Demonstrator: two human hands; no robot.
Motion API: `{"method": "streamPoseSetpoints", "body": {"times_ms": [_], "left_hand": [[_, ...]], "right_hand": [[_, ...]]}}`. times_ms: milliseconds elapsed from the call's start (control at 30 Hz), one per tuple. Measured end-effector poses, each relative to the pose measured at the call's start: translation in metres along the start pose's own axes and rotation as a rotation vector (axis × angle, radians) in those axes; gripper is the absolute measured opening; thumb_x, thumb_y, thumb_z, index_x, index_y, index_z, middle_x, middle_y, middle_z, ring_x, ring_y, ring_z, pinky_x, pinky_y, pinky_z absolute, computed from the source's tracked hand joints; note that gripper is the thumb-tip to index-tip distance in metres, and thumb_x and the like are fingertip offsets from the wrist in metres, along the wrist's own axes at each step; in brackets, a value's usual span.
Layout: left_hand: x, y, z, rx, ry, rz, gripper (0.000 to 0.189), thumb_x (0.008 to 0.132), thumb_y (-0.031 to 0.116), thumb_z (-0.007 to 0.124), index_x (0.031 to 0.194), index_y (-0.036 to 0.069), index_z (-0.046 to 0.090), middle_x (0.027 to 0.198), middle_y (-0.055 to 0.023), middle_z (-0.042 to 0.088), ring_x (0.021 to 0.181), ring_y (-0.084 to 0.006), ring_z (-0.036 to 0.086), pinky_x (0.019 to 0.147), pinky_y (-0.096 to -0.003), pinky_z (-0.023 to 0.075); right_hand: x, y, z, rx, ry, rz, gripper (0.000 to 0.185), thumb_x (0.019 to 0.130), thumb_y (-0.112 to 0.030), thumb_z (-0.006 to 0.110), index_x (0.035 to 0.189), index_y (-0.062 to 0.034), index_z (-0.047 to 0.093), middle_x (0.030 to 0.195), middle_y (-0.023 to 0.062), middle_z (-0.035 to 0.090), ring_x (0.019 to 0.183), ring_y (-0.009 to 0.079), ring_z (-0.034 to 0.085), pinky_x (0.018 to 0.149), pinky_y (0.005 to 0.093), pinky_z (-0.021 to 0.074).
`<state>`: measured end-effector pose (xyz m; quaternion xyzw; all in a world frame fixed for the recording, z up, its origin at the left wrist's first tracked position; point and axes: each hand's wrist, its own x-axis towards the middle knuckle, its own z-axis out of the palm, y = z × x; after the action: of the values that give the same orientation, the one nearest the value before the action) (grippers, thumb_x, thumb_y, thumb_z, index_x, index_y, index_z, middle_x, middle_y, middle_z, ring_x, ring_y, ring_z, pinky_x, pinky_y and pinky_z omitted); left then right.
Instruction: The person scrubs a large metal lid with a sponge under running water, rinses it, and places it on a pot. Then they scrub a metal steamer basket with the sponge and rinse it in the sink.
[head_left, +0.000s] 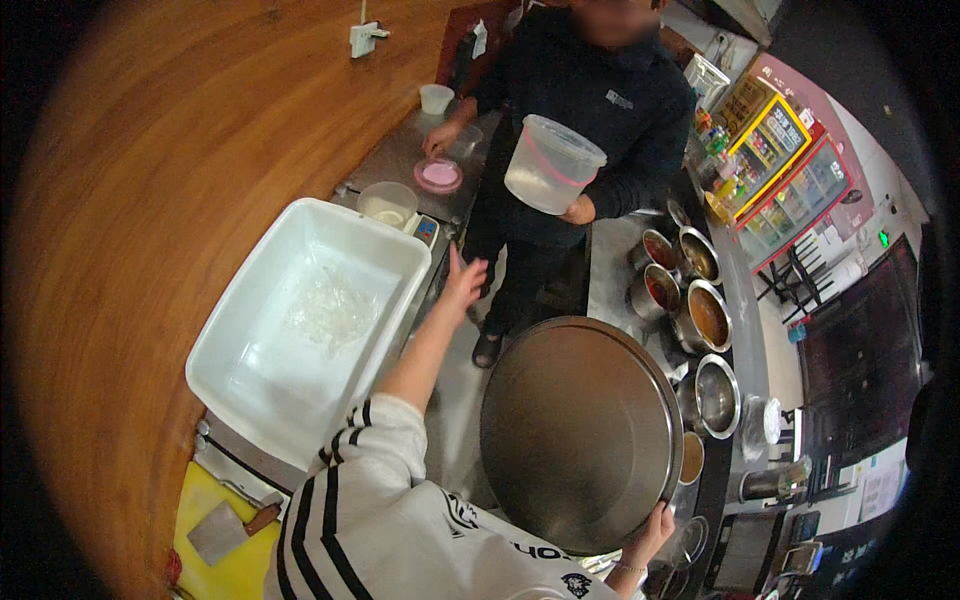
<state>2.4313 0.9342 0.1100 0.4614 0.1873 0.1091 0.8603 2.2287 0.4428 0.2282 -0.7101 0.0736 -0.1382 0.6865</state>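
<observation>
My left hand (466, 283) reaches forward with its fingers spread and holds nothing, just right of a white plastic tub (262, 360). Inside the tub lies a heap of clear, translucent material (334, 307). With my right hand (656, 531) I grip the lower right rim of a large round dark metal pan (581, 435), its shallow inside facing up. Facing me, a person in dark clothing (570, 90) holds a translucent plastic bucket (551, 169) with a pink handle. That person's other hand (444, 139) is beside a pink round lid (438, 175) on the counter.
A plastic bowl (388, 204) stands on a digital scale (424, 228) beyond the tub. At lower left, a cleaver (221, 531) lies on a yellow cutting board (199, 495). Several metal pots, including one of brown liquid (709, 315), line the right counter. A white cup (436, 99) stands by the wall.
</observation>
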Motion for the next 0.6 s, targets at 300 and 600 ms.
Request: {"method": "streamPoseSetpoints", "body": {"times_ms": [300, 600], "left_hand": [[0.011, 0.07, 0.019, 0.168, -0.098, -0.083, 0.088, 0.094, 0.028, 0.05, 0.145, 0.027, -0.021, 0.114, -0.0119, 0.062, 0.101, -0.0225, 0.061, 0.091, -0.0391, 0.0426], [-0.012, 0.074, 0.026, 0.18, -0.143, 0.046, 0.089, 0.093, 0.025, 0.054, 0.147, 0.02, -0.016, 0.096, -0.0093, 0.067, 0.084, -0.0153, 0.063, 0.073, -0.0286, 0.0469]], "right_hand": [[0.016, 0.041, 0.02, -0.12, -0.102, 0.037, 0.021, 0.092, -0.013, 0.058, 0.074, -0.001, 0.06, 0.07, -0.0055, 0.05, 0.064, 0.0046, 0.038, 0.057, 0.0212, 0.0307], [-0.004, 0.037, 0.049, -0.199, -0.074, 0.085, 0.017, 0.09, -0.012, 0.06, 0.084, 0.0038, 0.063, 0.074, -0.0064, 0.052, 0.068, 0.0042, 0.041, 0.06, 0.0198, 0.0344]]}}
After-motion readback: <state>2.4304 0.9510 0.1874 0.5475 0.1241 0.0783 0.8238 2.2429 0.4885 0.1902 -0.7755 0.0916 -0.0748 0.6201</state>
